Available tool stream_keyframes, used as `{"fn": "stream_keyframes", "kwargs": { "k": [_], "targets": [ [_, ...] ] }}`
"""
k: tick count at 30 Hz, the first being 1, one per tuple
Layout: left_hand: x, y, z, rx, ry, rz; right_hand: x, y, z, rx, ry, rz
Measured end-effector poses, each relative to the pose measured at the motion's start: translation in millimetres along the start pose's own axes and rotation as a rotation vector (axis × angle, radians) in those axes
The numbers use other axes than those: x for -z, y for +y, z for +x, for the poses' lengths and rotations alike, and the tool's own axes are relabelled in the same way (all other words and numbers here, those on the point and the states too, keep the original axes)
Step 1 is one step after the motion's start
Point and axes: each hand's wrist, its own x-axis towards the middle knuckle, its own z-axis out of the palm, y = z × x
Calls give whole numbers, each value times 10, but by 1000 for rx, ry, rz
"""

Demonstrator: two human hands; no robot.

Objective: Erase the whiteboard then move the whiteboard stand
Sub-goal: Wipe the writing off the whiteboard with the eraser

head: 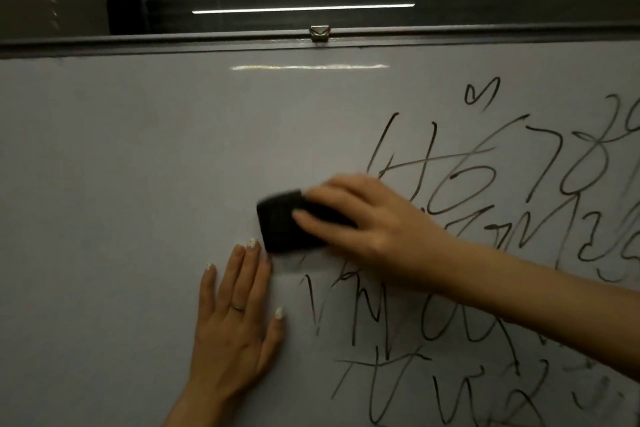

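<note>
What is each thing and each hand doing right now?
whiteboard: left part clean, right part covered in black writing
eraser: pressed on the board, held
right hand: gripping the eraser
left hand: flat on the board, empty
clip: on the top frame

**Whiteboard: eraser applied, writing remains at right**

Right hand (367,229) presses black eraser (284,225) against whiteboard (121,166). Left hand (239,319) lies flat on board, fingers spread, just below eraser. Black marker scrawl (485,218) covers right portion; left portion clean.
</note>
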Motion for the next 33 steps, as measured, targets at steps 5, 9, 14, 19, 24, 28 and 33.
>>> {"fn": "stream_keyframes", "kwargs": {
  "k": [5,9,14,19,24,28,33],
  "targets": [
    [-11,59,-20,-19,5,8,210,221,-265,244,-120,14],
    [-13,45,-14,-5,-14,26,531,827,-82,-144,13,-84],
    [-36,65,-10,-14,28,20,489,814,-52,-449,142,-127],
    [-53,39,8,-11,23,25,120,218,-351,-156,102,-82],
    [-67,60,12,-15,16,26,2,77,-583,46,47,-52],
    [-68,53,3,-21,32,34,160,356,-483,241,-37,-24],
    [-73,41,6,-27,46,27,362,841,-364,209,-42,-61]
  ]
}}
